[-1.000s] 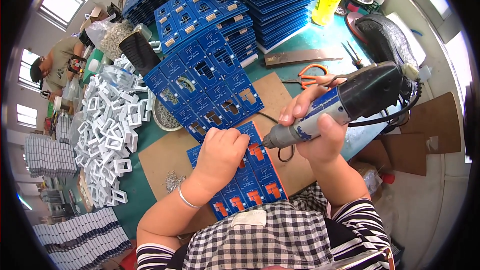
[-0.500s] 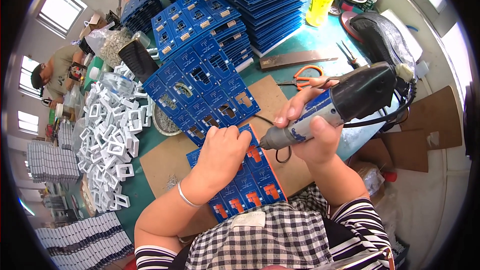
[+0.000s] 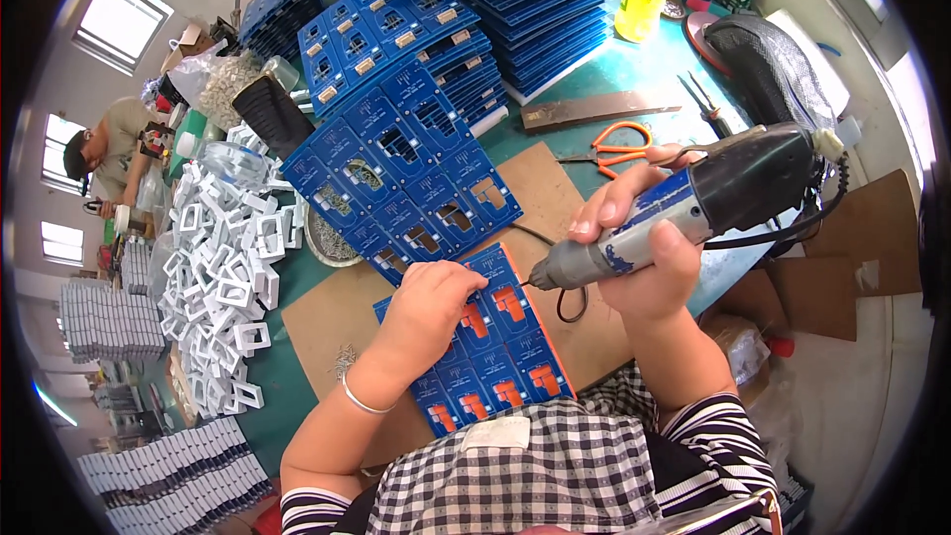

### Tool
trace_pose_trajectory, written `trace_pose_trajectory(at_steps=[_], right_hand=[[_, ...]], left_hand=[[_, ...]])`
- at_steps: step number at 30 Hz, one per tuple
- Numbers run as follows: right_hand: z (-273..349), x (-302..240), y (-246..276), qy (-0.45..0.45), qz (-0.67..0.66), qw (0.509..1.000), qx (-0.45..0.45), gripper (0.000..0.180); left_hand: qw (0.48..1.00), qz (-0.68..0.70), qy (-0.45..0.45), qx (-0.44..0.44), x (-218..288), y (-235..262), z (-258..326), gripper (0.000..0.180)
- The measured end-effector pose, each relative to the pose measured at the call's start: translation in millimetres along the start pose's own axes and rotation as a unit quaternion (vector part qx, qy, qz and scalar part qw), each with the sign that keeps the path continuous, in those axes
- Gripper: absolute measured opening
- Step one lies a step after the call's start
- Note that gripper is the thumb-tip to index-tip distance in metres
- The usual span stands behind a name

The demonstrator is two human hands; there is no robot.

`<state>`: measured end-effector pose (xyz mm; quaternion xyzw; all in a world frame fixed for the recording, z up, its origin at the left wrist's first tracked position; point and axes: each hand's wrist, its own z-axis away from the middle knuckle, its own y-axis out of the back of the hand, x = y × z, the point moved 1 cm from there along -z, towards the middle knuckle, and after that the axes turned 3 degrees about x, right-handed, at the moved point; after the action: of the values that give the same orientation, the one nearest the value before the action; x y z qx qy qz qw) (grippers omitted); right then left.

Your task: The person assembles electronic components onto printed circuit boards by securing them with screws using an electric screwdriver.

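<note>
Blue panel (image 3: 500, 357): lies flat on the brown cardboard sheet (image 3: 327, 322), close to the person's body; orange inserts sit in its cut-out pockets; long axis runs from upper left to lower right, slanted toward the right arm.
Blue panel stacks (image 3: 555, 0): far across the green table (image 3: 634, 64); a fanned row of loose panels (image 3: 406, 178) reaches down toward the work; some pockets hold tan inserts, others look empty.
White frames (image 3: 223, 267): a loose heap at the left, well apart from both hands.
Power tool (image 3: 693, 200): grey and black, tilted, tip pointing left and down, meeting the panel's upper edge.
Right hand (image 3: 644, 243): fingers wrapped tight about the tool body; panel lies left of and below it.
Left hand (image 3: 431, 302): the nearer one, pressed on the panel's upper left; fingers curled down onto it, holding it in place.
Shallow dish (image 3: 332, 238): beside the cardboard, filled with small metal bits, too small to tell.
Scissors (image 3: 614, 147): orange handles, beyond the tool.
</note>
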<state>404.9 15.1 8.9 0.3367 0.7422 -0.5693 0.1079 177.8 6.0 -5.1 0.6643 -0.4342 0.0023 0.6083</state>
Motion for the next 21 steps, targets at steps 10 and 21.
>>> trace_pose_trajectory(at_steps=[10,21], right_hand=[[2.9,3.1,-1.1,-0.024,0.02,0.999,-0.01,0.062],[3.1,3.1,-9.0,-0.013,0.059,0.994,-0.089,0.061]], left_hand=[[0.999,-0.013,-0.017,0.037,-2.5,-5.5,2.3,0.02],[0.999,-0.032,0.009,0.035,3.2,-4.1,1.7,0.017]])
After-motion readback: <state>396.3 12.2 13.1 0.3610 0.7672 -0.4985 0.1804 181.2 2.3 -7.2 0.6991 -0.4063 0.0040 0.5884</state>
